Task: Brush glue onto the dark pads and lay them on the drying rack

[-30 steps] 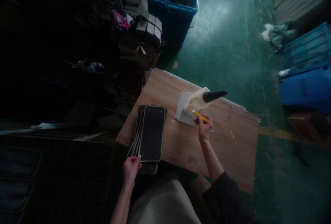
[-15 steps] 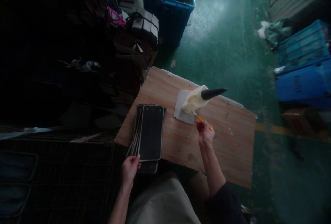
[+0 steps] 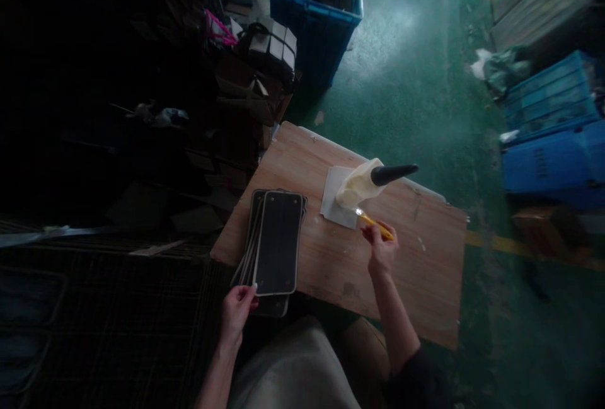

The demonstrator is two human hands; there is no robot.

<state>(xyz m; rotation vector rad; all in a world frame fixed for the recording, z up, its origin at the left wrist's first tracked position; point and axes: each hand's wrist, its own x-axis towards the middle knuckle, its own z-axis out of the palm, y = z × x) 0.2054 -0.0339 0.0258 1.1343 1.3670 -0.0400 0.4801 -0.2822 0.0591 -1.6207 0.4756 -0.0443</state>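
Note:
My right hand [image 3: 380, 250] is closed on a yellow brush [image 3: 375, 224] whose tip points at a cream glue bag with a black cone nozzle [image 3: 373, 179]. The bag lies on a white sheet [image 3: 334, 198] on the wooden board [image 3: 331, 258]. My left hand [image 3: 237, 309] grips the near edge of a fanned stack of dark rectangular panels with pale borders [image 3: 275, 242] at the board's left side.
Blue crates stand behind the board [image 3: 316, 12] and at the right [image 3: 553, 138] on the green floor. Dark piled material and boxes [image 3: 265, 50] fill the left. A pale bag or cushion [image 3: 297, 371] lies at my lap.
The right hand with the brush drew back slightly from the glue bag, toward the right. The left hand stayed on the panel stack.

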